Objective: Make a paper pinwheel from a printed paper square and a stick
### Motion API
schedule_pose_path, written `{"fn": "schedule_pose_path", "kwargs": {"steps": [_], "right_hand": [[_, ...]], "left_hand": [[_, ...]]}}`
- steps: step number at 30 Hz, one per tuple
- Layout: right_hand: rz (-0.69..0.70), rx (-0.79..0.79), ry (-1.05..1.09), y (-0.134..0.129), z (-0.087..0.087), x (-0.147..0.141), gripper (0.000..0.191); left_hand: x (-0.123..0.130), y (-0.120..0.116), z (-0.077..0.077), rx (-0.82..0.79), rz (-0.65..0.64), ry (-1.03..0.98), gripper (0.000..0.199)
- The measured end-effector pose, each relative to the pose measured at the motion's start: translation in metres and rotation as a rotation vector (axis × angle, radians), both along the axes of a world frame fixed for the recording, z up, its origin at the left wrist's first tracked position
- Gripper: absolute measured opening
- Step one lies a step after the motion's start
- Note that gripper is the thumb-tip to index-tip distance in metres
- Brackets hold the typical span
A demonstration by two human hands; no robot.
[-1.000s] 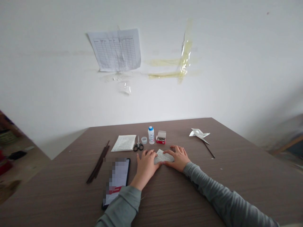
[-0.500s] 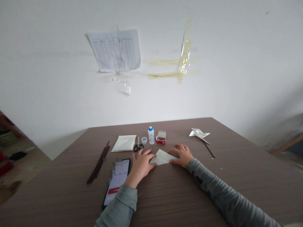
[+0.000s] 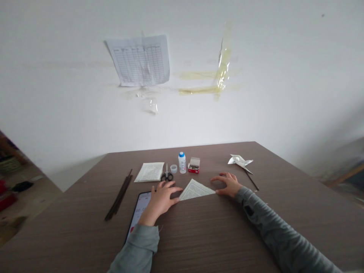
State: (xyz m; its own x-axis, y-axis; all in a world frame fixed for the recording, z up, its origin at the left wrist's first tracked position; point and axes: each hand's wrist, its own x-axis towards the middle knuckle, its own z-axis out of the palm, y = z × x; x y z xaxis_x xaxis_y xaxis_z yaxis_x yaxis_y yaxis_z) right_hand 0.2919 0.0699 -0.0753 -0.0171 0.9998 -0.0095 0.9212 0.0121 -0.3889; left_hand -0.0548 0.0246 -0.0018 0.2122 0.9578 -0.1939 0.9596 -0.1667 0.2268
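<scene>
A printed sheet folded into a triangle [image 3: 196, 190] lies on the brown table, its peak pointing away from me. My left hand [image 3: 161, 199] is at its left corner, fingers apart, the thumb tip by the paper's edge. At the right corner is my right hand [image 3: 228, 184], its fingers also spread and the thumb touching or almost touching the tip. Behind the triangle stand a white bottle with a blue cap [image 3: 182, 163] and an open red box of small metal pieces [image 3: 194, 166]. Black-handled scissors [image 3: 167, 176] lie beside a small clear cup [image 3: 173, 168].
Printed paper squares [image 3: 149, 172] lie at the back left, with dark sticks [image 3: 118, 197] farther left. A phone [image 3: 139, 210] is partly under my left forearm. A paper pinwheel on a stick [image 3: 240, 162] rests at the right. The wall [image 3: 199, 125] rises behind the table.
Both hands have moved outward, the left to the left and the right to the right. More of the folded triangle shows, and my left forearm covers more of the phone.
</scene>
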Motion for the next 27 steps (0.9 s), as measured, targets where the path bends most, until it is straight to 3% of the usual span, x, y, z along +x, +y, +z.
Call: {"fn": "schedule_pose_path", "kwargs": {"steps": [7, 15, 21, 27], "right_hand": [[0.056, 0.003, -0.024, 0.002, -0.001, 0.001, 0.069], [0.185, 0.013, 0.019, -0.012, 0.014, -0.019, 0.065], [0.291, 0.039, 0.123, -0.021, 0.021, -0.036, 0.042], [0.253, 0.047, 0.114, -0.025, 0.02, -0.049, 0.03]], "left_hand": [[0.001, -0.003, 0.0, 0.008, -0.013, -0.005, 0.058], [0.007, 0.0, -0.01, 0.066, -0.044, -0.061, 0.069], [0.025, 0.003, -0.026, 0.126, -0.046, -0.121, 0.056], [0.052, -0.002, -0.032, 0.184, -0.014, -0.178, 0.038]]}}
